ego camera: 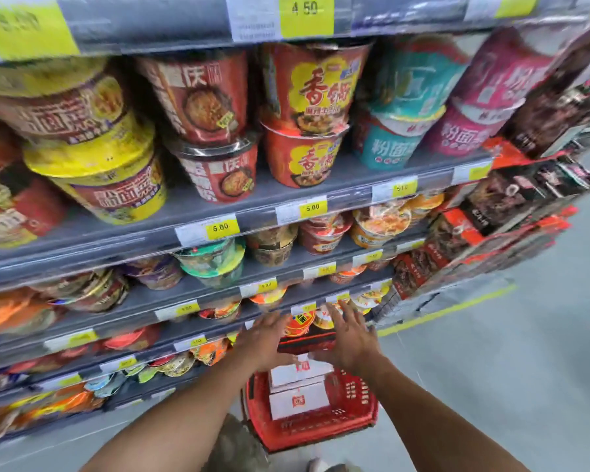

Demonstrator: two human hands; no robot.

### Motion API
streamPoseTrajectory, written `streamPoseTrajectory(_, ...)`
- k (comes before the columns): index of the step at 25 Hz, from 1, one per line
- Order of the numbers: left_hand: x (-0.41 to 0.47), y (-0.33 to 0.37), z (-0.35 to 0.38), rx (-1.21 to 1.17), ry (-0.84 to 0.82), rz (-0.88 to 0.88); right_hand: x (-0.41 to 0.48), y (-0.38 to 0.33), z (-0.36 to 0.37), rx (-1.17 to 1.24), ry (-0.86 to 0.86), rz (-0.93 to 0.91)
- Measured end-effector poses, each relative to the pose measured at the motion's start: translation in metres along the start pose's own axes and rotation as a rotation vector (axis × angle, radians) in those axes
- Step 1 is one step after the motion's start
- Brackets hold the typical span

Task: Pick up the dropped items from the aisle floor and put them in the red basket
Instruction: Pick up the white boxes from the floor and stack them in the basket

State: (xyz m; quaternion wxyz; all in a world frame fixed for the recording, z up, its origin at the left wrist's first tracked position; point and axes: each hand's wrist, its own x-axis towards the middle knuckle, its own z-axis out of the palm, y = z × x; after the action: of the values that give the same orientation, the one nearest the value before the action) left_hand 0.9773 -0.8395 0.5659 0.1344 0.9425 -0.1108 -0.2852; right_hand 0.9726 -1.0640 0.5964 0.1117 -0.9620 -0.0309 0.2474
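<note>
Red-and-black packet (305, 343): sits between your palms, long axis running hand to hand, directly above the red basket (358, 393). Your left hand (263, 338) and right hand (349, 335): fingers straight and spread, equally near; blur hides contact. White boxes (298, 401): in the basket.

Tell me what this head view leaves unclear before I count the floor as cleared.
- Head view, dark red pack between left hand and right hand: motion-blurred, contact unclear.
- Head view, red basket bottom: covered by white boxes.
- Head view, aisle floor beside the basket: partly hidden by forearms and basket, cut off at the bottom edge.
- Head view, lowest price tags: blurred, unreadable.
</note>
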Motion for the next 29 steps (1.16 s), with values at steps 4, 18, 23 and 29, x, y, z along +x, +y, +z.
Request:
streamPoseTrajectory(4,-0.036,0.014,-0.027,0.007,0.177,0.071,-0.018,-0.01,-0.044,-0.078,0.063,-0.195)
streamPoseTrajectory(18,-0.214,0.01,-0.035,-0.038,0.674,-0.248,-0.071,-0.112,-0.085,-0.148,0.158,-0.846)
streamPoseTrajectory(23,-0.294,-0.027,-0.007,-0.059,0.779,-0.424,-0.105,-0.187,-0.057,-0.186,0.13,-1.021)
streamPoseTrajectory(29,-0.413,-0.093,0.047,-0.139,0.84,-0.66,-0.162,-0.312,-0.001,-0.26,0.066,-1.21)
